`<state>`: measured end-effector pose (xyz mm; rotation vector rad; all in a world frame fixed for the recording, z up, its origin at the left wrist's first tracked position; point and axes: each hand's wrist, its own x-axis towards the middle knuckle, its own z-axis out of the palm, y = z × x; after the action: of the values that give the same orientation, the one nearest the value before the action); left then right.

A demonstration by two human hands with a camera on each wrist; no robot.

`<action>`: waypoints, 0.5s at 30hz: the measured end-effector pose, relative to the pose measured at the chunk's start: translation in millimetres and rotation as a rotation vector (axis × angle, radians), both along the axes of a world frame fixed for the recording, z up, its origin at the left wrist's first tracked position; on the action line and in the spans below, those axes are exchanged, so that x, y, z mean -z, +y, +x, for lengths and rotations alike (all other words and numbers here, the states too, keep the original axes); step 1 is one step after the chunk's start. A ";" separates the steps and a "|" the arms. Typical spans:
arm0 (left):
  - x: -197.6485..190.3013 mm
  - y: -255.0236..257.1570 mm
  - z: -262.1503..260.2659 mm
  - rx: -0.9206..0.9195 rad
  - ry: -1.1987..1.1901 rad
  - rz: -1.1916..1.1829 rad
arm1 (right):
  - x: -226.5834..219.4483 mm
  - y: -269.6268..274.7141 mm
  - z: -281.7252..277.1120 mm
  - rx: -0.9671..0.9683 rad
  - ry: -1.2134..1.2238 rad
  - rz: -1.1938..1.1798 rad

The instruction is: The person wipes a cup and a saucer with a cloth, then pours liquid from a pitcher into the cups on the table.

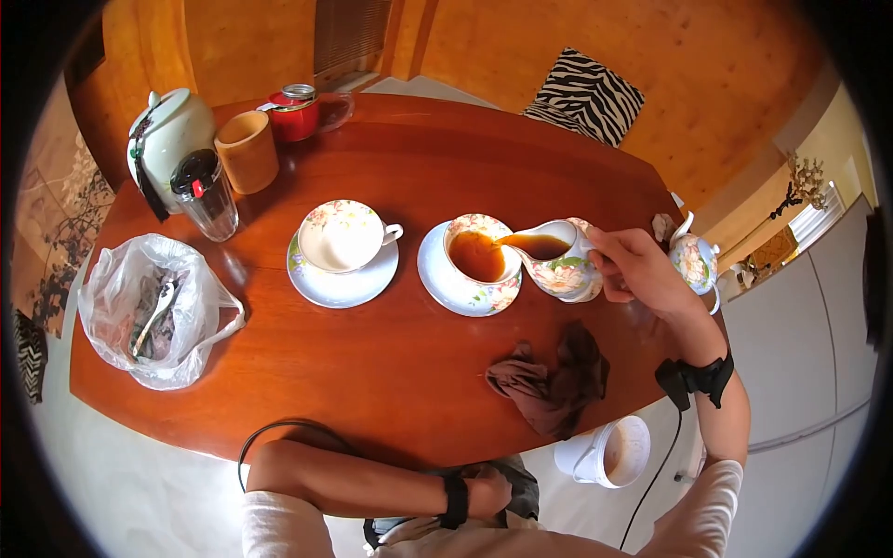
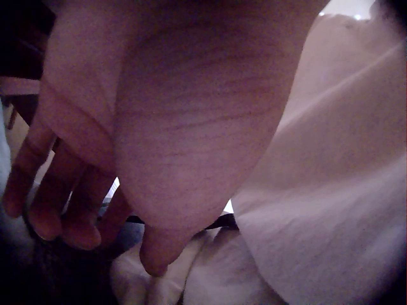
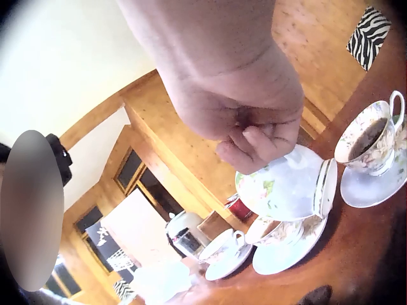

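Jug, grasped by the right hand's grip, tips tea into the cup just beyond it; tilting further risks overflow.

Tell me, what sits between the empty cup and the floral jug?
In the head view, the tea-filled cup on its saucer sits between the empty cup and the jug.

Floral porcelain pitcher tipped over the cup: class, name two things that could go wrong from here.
1. The floral porcelain cup looks nearly full of brown tea; further pouring from the floral porcelain pitcher may overflow onto its white saucer.
2. The right hand grips the pitcher alone; a slip could splash the wooden table.
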<state>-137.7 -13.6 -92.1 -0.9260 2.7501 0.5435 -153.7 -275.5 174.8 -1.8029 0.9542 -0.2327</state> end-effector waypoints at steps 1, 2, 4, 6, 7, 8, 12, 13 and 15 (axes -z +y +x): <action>-2.3 -0.6 1.3 0.002 0.004 0.015 | -0.3 0.4 0.7 0.007 0.002 -0.008; -4.6 -1.7 2.2 0.003 0.009 0.031 | -0.1 0.4 0.9 -0.003 0.009 -0.013; -9.8 -3.1 2.9 0.002 0.001 0.052 | 0.5 -0.1 0.3 -0.021 0.023 -0.025; -14.1 -4.3 2.1 0.002 -0.025 0.060 | 1.8 -1.1 -0.6 -0.023 0.015 -0.016; -13.7 -4.4 2.1 0.008 -0.020 0.048 | 2.1 -1.7 -1.1 -0.022 0.011 -0.012; -12.8 -4.3 2.1 0.014 -0.015 0.036 | 2.2 -2.5 -1.4 -0.025 0.011 -0.014; -1.4 0.9 0.8 0.007 0.035 -0.051 | 2.6 -3.6 -1.5 -0.029 0.000 -0.011; -0.5 2.0 1.2 0.009 0.038 -0.071 | 2.5 -3.6 -1.6 -0.029 -0.005 -0.009; 1.3 3.3 1.4 0.011 0.046 -0.110 | 2.8 -3.5 -1.9 -0.031 -0.001 -0.015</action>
<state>-136.4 -10.3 -93.3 -0.9328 2.8495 0.4197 -155.6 -279.0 172.0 -1.8296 0.9252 -0.2215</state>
